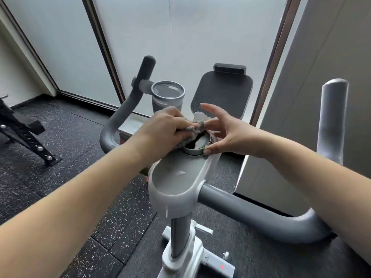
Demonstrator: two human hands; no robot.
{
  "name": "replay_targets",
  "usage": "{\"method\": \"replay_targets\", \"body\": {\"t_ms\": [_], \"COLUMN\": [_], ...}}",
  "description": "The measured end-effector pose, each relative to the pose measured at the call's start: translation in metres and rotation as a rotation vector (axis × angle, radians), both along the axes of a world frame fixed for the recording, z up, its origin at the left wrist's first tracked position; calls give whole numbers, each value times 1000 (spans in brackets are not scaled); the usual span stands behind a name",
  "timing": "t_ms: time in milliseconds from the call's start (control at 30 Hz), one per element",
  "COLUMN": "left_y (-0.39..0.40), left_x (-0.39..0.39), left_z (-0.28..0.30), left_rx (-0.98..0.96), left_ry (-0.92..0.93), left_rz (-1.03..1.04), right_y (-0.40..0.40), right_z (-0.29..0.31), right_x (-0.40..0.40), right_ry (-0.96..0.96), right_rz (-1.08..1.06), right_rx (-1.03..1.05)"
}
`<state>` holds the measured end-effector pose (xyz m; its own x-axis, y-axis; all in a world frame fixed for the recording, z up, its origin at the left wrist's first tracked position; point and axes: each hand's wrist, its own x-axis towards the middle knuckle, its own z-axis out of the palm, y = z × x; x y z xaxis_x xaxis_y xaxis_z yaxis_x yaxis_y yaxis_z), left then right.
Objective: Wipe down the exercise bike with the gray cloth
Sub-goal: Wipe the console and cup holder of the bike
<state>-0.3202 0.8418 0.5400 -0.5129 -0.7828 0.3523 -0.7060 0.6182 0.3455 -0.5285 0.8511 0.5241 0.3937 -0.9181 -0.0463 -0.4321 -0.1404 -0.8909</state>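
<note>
The exercise bike's white and grey console (176, 177) fills the middle of the head view, with a round metal-rimmed dial (197, 144) at its far end. My left hand (166, 125) is closed on the gray cloth (195, 128), which is bunched against the dial's far-left edge. My right hand (224, 135) rests with fingers spread around the dial's right rim, the thumb on its near edge. Grey handlebars curve out to the left (120, 113) and to the right (281, 217).
A grey cup holder (167, 95) and a black tablet rest (222, 91) stand beyond the dial. A frosted glass wall is behind them and a grey panel (311, 97) to the right. A black equipment frame (24, 133) stands on the speckled rubber floor at left.
</note>
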Motion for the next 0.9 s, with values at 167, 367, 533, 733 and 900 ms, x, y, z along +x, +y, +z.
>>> {"method": "replay_targets", "body": {"t_ms": [167, 367, 533, 733, 900], "left_y": [0, 13, -5, 17, 2], "left_x": [2, -19, 7, -19, -6], "left_z": [14, -7, -1, 5, -2], "left_rx": [-17, 22, 3, -9, -37], "left_ry": [241, 5, 36, 83, -61], "left_rz": [108, -147, -16, -123, -46], "right_y": [0, 0, -1, 0, 0], "right_z": [0, 0, 0, 2, 1], "right_x": [0, 0, -1, 1, 1], "right_ry": [-5, -47, 9, -32, -11], "right_rz": [-14, 5, -16, -9, -9], "right_rx": [5, 32, 7, 18, 0]}}
